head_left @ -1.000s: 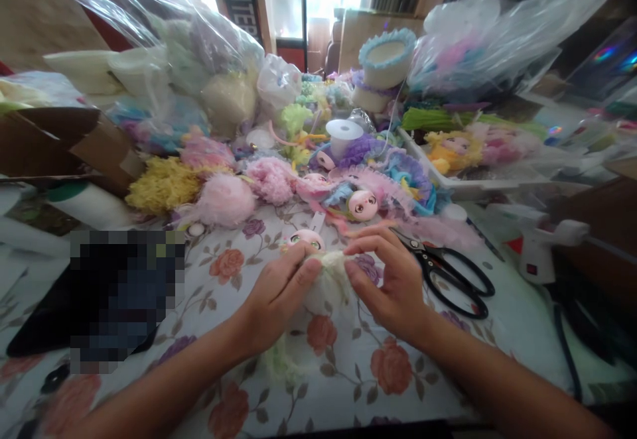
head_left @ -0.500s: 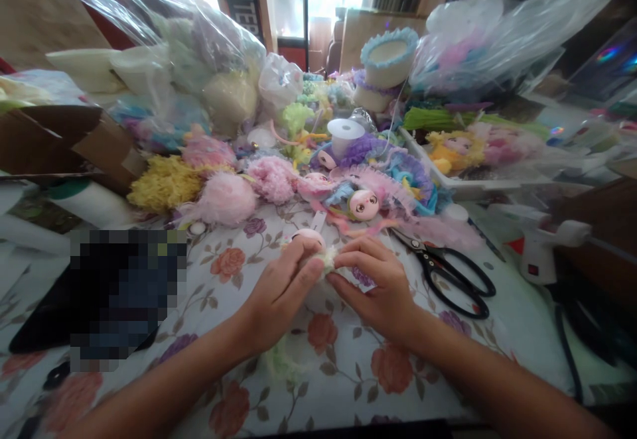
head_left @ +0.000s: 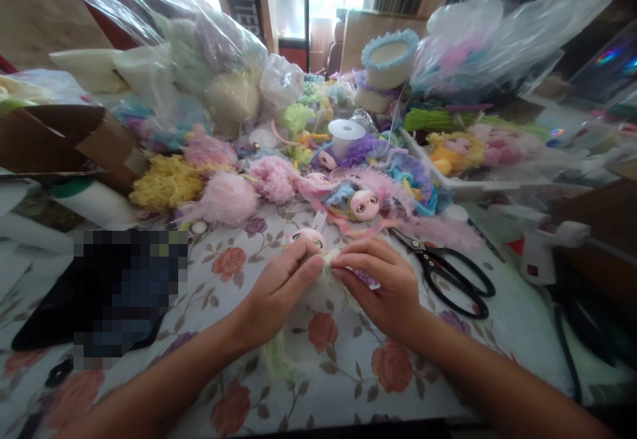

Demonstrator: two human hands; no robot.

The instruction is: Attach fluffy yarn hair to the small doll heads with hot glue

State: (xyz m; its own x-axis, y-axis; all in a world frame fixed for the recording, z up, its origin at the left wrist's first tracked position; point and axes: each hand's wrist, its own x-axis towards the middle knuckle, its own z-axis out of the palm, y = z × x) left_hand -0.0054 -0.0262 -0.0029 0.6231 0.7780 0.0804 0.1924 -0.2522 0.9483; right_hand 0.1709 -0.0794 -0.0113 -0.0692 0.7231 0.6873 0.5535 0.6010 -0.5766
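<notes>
My left hand [head_left: 288, 273] and my right hand [head_left: 375, 276] meet over the middle of the table. Between their fingertips they pinch pale yellow-green yarn [head_left: 327, 260], fluffy and partly hidden by the fingers. Pale green strands [head_left: 279, 354] trail down onto the cloth below my left wrist. Just beyond my left fingers lies a doll head [head_left: 308, 237] with a painted eye; the fingers cover its lower part, so I cannot tell whether they touch it. Black-handled scissors [head_left: 440, 263] rest to the right of my right hand.
Behind the hands stretches a heap of doll parts, including a second doll head [head_left: 364, 205], a pink pompom [head_left: 229, 198] and a white spool [head_left: 346, 130]. A white glue gun [head_left: 540, 250] stands at right. A dark, blurred-out tablet-like object [head_left: 50, 313] lies left on the flowered tablecloth [head_left: 239, 366].
My right fingers have closed more tightly on the yarn and shifted slightly. A little more of the near doll head's eye shows. The strands below have moved slightly.
</notes>
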